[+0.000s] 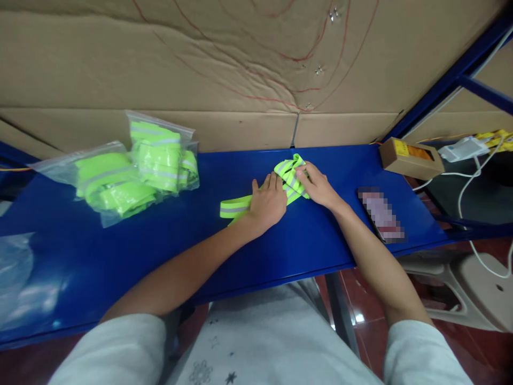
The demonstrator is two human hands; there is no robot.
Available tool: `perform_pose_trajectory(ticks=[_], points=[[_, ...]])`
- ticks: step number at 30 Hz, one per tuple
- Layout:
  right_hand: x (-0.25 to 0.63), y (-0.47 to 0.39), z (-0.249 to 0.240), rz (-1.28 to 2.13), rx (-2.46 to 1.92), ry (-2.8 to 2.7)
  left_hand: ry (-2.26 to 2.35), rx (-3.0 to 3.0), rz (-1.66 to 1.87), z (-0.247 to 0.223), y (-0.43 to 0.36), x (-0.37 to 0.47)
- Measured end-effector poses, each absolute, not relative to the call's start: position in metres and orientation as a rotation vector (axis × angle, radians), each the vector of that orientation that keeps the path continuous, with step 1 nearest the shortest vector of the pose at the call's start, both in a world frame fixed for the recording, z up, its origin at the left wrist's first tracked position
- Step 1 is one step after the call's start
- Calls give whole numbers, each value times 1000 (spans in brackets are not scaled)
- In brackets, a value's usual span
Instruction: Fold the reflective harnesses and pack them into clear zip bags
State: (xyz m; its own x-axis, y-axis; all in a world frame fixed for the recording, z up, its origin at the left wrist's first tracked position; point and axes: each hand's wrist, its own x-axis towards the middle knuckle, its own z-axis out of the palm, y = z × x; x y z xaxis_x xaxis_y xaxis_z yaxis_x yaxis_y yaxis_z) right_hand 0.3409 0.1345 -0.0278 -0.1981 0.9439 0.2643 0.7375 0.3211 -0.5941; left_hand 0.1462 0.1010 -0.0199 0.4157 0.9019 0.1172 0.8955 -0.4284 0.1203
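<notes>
A fluorescent yellow-green reflective strap (236, 207) with a silver stripe lies on the blue table in front of me. Its looped end sticks out to the left, and the rest is bunched toward the right. My left hand (269, 206) lies flat across the middle of the strap with its fingers stretched out, hiding part of it. At the bunched end, my right hand (317, 184) has its thumb and fingers closed on the folds. Two clear zip bags (162, 128) of similar straps lie on the left side of the table.
A flat clear plastic bag (16, 272) is at the near left. To the right are a phone (381, 214), a small cardboard box (411, 160) and a white charger with cables (463, 149). Cardboard (240, 131) backs the table; a plastic stool (481, 289) stands below right.
</notes>
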Motion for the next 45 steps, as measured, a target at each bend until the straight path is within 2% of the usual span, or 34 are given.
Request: perform_pose_trajectory(ticks=[6, 10, 19, 28, 32, 37, 45], points=[[345, 145, -35, 626, -1541, -1705, 1641, 2657, 230, -23, 101, 147], [348, 148, -35, 657, -1566, -1792, 1601, 2682, 238, -22, 101, 146], [332, 128, -16, 478, -1655, -1896, 1596, 2691, 252, -24, 101, 145], [329, 132, -28, 415, -1662, -1685, 1641, 2566, 431, -27, 102, 147], [329, 127, -24, 236, -1635, -1851, 1620, 2588, 439, -29, 102, 146], [329, 119, -16, 170, -1717, -2184, 1617, 2594, 436, -31, 103, 143], [330, 121, -21, 87, -1796, -2148, 1592, 2647, 455, -31, 102, 142]])
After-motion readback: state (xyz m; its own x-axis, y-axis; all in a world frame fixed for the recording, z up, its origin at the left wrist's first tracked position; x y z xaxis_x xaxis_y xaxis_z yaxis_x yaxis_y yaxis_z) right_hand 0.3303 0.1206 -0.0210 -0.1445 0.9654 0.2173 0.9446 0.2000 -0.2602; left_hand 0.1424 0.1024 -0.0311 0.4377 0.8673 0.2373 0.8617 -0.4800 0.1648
